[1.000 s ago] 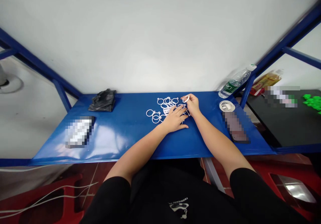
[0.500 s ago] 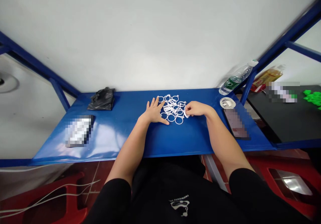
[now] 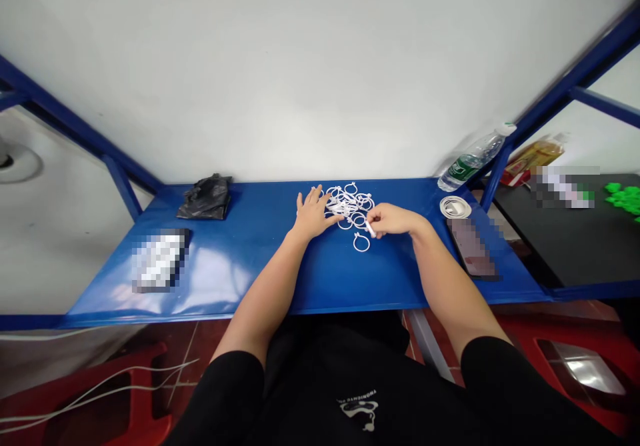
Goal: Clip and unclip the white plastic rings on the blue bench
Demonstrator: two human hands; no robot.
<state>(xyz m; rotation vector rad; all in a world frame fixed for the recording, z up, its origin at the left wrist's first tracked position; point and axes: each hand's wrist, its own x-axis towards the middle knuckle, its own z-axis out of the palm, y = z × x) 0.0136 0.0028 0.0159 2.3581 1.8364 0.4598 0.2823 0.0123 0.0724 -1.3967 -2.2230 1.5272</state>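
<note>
A pile of thin white plastic rings (image 3: 345, 203) with small tabs, like curtain rings, lies overlapping on the blue tabletop (image 3: 345, 279). My left hand (image 3: 313, 214) rests with spread fingers on the pile's left side, covering part of it. At the right edge, my right hand (image 3: 391, 221) pinches white rings (image 3: 371, 229) seen edge-on; how many is unclear. A single white ring (image 3: 361, 243) lies apart, just below the held ones.
A black plastic bag (image 3: 205, 196) and a blurred-out item (image 3: 161, 259) lie left. On the right are a water bottle (image 3: 467, 163), a coiled white cable (image 3: 455, 207) and a phone (image 3: 470, 246). Blue frame bars (image 3: 120, 183) rise at both sides.
My left hand has moved slightly right and up, bunching the rings toward the back. One ring now lies separate nearer the front. My right hand still pinches its rings, almost in the same place.
</note>
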